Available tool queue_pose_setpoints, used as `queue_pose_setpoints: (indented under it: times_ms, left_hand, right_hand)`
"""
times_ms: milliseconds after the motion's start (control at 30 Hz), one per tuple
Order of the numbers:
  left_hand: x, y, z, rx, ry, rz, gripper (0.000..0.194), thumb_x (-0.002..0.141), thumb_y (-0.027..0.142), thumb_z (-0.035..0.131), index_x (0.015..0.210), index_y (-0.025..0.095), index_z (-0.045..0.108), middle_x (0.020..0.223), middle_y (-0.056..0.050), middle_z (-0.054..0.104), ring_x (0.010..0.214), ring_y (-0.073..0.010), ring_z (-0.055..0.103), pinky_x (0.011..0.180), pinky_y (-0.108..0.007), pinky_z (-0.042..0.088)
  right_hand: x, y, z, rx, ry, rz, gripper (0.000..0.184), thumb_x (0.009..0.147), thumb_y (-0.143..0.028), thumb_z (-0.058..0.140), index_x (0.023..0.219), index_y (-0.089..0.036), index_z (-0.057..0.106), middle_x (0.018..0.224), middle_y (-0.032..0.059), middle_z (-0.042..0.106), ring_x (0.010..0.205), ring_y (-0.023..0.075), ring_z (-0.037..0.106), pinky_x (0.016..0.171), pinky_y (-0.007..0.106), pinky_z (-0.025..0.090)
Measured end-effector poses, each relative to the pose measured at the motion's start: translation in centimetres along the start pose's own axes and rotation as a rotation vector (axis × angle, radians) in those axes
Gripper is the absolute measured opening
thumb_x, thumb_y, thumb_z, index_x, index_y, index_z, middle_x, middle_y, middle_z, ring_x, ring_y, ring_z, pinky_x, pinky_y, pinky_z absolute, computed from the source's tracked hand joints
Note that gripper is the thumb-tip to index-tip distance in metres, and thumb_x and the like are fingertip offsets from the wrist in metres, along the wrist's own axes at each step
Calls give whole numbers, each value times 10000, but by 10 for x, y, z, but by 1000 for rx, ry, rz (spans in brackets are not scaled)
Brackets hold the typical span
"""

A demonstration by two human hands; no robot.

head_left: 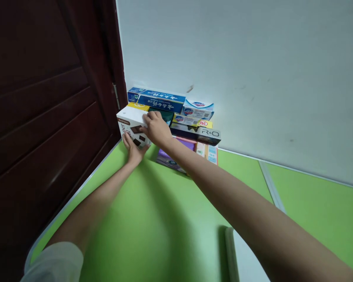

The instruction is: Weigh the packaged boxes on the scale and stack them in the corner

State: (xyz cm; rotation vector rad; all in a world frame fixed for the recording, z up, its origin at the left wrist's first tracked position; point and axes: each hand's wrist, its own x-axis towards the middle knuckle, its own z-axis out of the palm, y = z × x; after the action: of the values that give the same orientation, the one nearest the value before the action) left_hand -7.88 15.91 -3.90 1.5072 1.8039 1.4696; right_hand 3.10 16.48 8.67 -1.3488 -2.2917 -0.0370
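Both my hands hold a white box with brown chocolate pieces printed on it (130, 117), at the left end of a pile of packages in the table's far corner. My left hand (132, 149) cups its lower front edge from below. My right hand (156, 127) lies over its top right corner, fingers curled on it. Behind the white box stands a long blue box (159, 100), with a yellow box under it. To the right lie stacked toothpaste cartons (198, 109), a dark "R+O" box (201, 134) and a purple packet (172, 158) beneath my right forearm.
The pile sits on a green table (153, 219) against a pale wall (238, 58). A dark wooden door (47, 98) runs along the table's left edge. A seam (272, 188) splits the tabletop on the right. A white sheet or board (247, 258) lies near the front.
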Motion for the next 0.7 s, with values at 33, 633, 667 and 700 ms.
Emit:
queue_pose_setpoints:
  times_ms: [33, 633, 667, 700]
  left_hand:
    - [0, 0, 0, 1, -2, -11, 1186, 575, 325, 794, 1463, 42, 59, 1536, -293, 41, 1458, -358, 67, 1165, -442, 189]
    - [-158, 53, -72, -14, -661, 181, 625, 846, 188, 511, 1429, 171, 286, 1567, -162, 147, 1467, -265, 141, 1181, -494, 189]
    - [-172, 60, -77, -8, -739, 193, 599, 856, 190, 496, 1423, 175, 304, 1564, -153, 172, 1462, -255, 164, 1182, -487, 198]
    - [-185, 68, -82, -8, -810, 201, 576, 858, 187, 489, 1411, 176, 331, 1557, -146, 207, 1456, -247, 190, 1183, -479, 208]
  right_hand:
    - [1, 0, 1, 1, -2, 2, 409, 883, -222, 565, 1245, -34, 543, 1239, 202, 543, 1201, 321, 405, 990, 422, 414]
    - [-213, 3, -63, 487, -279, 177, 242, 870, -204, 493, 993, -161, 696, 1095, 132, 683, 1033, 262, 634, 942, 472, 499]
    - [-233, -1, -69, 535, -286, 201, 236, 868, -208, 489, 957, -195, 708, 1049, 115, 698, 1016, 264, 641, 932, 477, 509]
    - [-252, -6, -74, 582, -284, 221, 235, 872, -218, 484, 920, -231, 714, 1012, 100, 706, 1006, 268, 643, 921, 479, 520]
